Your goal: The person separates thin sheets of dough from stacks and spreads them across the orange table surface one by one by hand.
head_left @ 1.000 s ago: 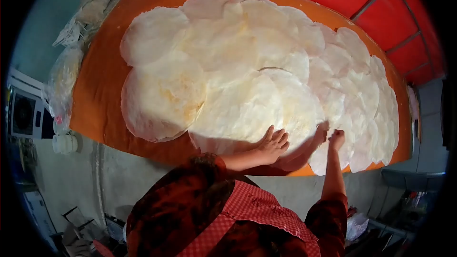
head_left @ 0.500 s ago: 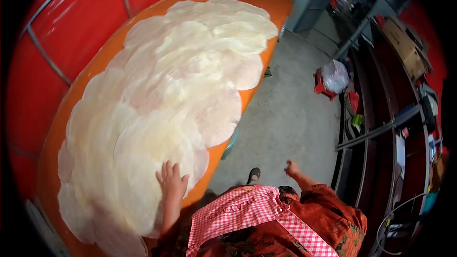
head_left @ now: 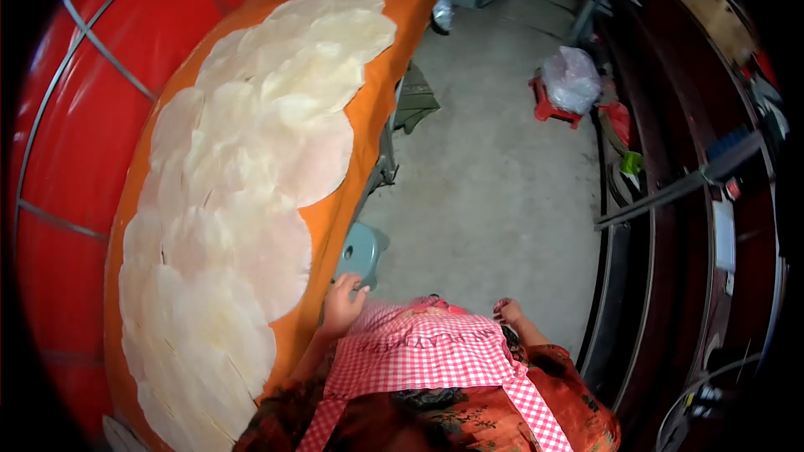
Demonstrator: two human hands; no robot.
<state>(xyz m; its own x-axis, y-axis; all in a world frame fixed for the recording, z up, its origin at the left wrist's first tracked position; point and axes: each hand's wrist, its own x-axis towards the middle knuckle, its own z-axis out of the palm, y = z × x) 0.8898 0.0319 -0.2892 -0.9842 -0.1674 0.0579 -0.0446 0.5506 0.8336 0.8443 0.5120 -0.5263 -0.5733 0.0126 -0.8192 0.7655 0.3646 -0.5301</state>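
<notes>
My left hand (head_left: 342, 305) is raised beside the edge of the orange-covered table (head_left: 387, 84). Its fingers are slightly bent and apart, with nothing in them. Large, thin, pale round sheets (head_left: 243, 159) overlap in a long layer over the table; I cannot tell what they are made of. Off to the right of my checked apron (head_left: 427, 347), my right hand (head_left: 508, 312) hangs over the floor. Its fingers are loosely curled and slightly apart, and no object shows in them.
A blue-green stool (head_left: 362, 249) stands by the table's side. Farther off, a red stool (head_left: 553, 110) carries a clear plastic bag (head_left: 571, 79). Dark shelving (head_left: 662, 201) runs along the right over the grey floor (head_left: 494, 159). Red sheeting (head_left: 79, 285) walls the left.
My left hand has come off the pale sheets and moved right, past the table edge. My right hand has dropped closer to my body. The view has turned, bringing more of the blue-green stool into sight.
</notes>
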